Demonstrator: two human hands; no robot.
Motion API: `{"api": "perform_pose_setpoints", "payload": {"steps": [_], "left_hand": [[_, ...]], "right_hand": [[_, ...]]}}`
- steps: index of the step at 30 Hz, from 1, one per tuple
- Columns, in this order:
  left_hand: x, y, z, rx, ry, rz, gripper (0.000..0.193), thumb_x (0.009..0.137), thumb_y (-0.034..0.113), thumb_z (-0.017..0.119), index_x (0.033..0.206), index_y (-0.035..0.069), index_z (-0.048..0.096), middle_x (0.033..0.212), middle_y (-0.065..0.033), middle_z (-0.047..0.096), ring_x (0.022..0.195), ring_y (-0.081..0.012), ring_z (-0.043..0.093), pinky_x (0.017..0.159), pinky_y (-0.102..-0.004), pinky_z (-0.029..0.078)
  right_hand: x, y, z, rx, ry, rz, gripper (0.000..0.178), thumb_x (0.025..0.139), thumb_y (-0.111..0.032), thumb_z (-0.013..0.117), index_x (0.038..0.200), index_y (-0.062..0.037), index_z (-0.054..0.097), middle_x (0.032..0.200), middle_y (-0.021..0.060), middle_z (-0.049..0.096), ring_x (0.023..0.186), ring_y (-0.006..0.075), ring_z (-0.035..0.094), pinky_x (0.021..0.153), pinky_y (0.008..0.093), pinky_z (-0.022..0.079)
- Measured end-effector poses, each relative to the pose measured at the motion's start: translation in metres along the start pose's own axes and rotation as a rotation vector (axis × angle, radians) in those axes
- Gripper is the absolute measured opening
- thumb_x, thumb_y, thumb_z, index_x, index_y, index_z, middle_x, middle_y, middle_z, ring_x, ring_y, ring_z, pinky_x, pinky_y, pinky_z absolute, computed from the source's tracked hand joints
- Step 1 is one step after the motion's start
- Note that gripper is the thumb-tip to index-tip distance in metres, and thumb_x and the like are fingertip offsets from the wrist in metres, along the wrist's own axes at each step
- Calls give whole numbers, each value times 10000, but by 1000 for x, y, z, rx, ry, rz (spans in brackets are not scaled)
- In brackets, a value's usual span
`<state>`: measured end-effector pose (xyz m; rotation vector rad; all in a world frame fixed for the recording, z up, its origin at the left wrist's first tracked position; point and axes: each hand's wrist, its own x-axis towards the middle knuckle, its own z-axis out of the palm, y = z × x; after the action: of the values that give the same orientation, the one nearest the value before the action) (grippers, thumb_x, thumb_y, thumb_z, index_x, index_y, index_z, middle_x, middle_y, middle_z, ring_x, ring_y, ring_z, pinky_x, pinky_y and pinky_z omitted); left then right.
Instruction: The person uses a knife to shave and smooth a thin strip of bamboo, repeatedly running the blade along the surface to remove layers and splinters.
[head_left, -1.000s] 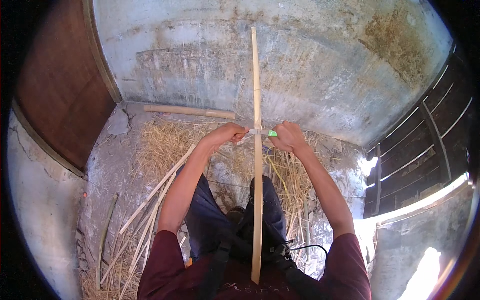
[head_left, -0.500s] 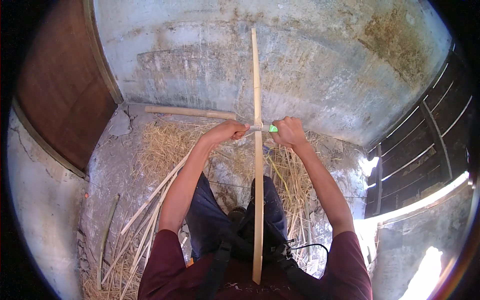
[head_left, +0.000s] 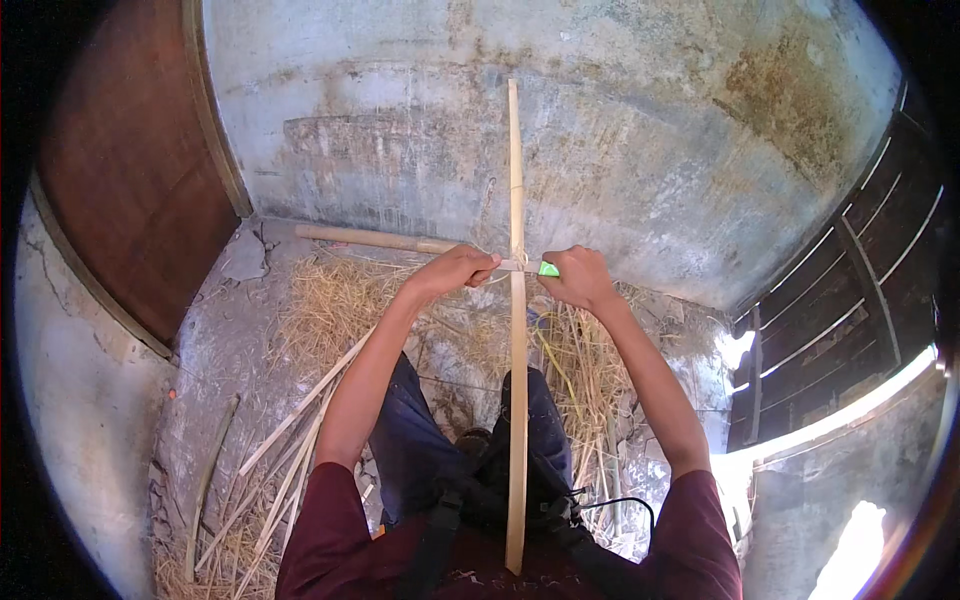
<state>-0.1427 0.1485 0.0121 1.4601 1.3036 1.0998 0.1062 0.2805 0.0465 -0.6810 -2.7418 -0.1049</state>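
Observation:
A long pale bamboo strip point(head_left: 518, 400) stretches from my torso out toward the far wall. Across it lies a knife point(head_left: 516, 265), its blade on the strip and a thin curl of shaving point(head_left: 519, 256) at the edge. My right hand point(head_left: 578, 277) is closed around the knife's handle, whose green part shows beside the fist. On the other side, my left hand point(head_left: 460, 270) pinches the far end of the blade between thumb and fingers. Both arms reach forward, one on each side of the strip.
Fine shavings point(head_left: 325, 300) and long bamboo splints point(head_left: 300, 410) litter the floor. A bamboo pole point(head_left: 370, 238) lies along the foot of the stained wall point(head_left: 400, 150). At left is a brown door point(head_left: 120, 170); at right, dark slats point(head_left: 830, 290).
The strip's far end and both hands sit slightly lower in the picture, and the whole view has shifted a little. My grip on the knife is the same.

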Motion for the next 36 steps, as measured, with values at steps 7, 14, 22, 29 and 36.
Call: {"api": "perform_pose_setpoints", "payload": {"steps": [7,14,22,29,36], "left_hand": [[-2,2,-9,114,-15,-10,579,1120,443,583,685,71,500,639,36,391,641,-114,349,616,-336,319],[-4,2,-9,221,173,103,434,1018,316,780,713,75,587,662,87,393,659,-64,342,578,-319,266],[-6,0,-5,171,236,86,433,989,288,814,699,69,581,655,88,402,659,-61,335,583,-312,252],[-5,1,3,172,273,83,417,978,284,823,705,77,585,657,87,399,659,-64,337,587,-309,259],[-11,4,8,226,393,167,379,990,290,806,754,53,626,651,72,412,661,-70,371,587,-307,306]], "right_hand": [[1,-6,-32,175,-214,-9,414,926,-516,681,1019,-135,812,836,186,766,814,412,743,755,518,580],[10,5,-32,234,-212,-15,565,969,-672,654,981,-132,819,775,185,731,760,412,713,708,508,548],[9,0,-36,162,-114,-96,508,965,-629,683,933,-139,815,711,170,703,722,406,704,663,509,533],[5,7,-30,213,-80,-98,490,937,-629,712,968,-154,830,718,158,714,724,402,710,659,508,531],[3,-7,-37,147,-188,-7,513,962,-611,676,974,-112,793,757,183,729,772,424,723,693,529,539]]}}
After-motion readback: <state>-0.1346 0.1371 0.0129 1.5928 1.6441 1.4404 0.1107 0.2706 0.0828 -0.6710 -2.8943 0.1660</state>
